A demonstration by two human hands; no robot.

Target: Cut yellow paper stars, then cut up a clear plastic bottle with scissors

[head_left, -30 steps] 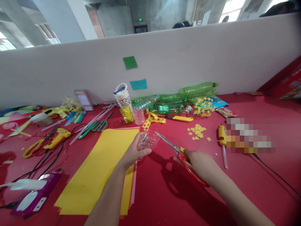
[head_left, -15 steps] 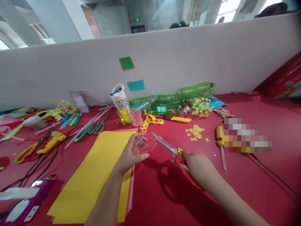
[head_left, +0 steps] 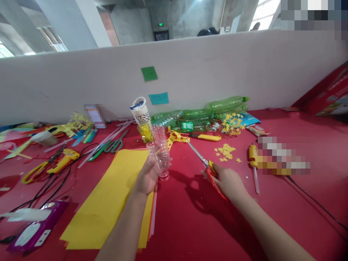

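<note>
My left hand (head_left: 149, 174) is closed around a clear plastic bottle piece (head_left: 163, 156), its narrow end pointing down above the red table. Parts of its fingers show through the clear plastic. My right hand (head_left: 227, 181) grips red and yellow scissors (head_left: 199, 156), with the blades together and pointing up and left. A gap separates the blade tips from the clear piece. Under my left forearm lies a stack of yellow sheets (head_left: 100, 203). Cut yellow strips (head_left: 176, 137) lie just beyond the blade tips.
Green bottles (head_left: 198, 115) lie along the partition beside a white cup (head_left: 141, 113). A yellow cutter (head_left: 209, 137) and yellow stars (head_left: 225, 151) are ahead. A glue gun (head_left: 253, 156) lies right; another (head_left: 63, 161), green scissors (head_left: 113, 145) and a purple power strip (head_left: 39, 226) are left.
My left hand has turned the clear piece from its round end facing me to a lengthwise, upright pose. The scissors have moved slightly; my right hand still grips them. The view has shifted a little.
</note>
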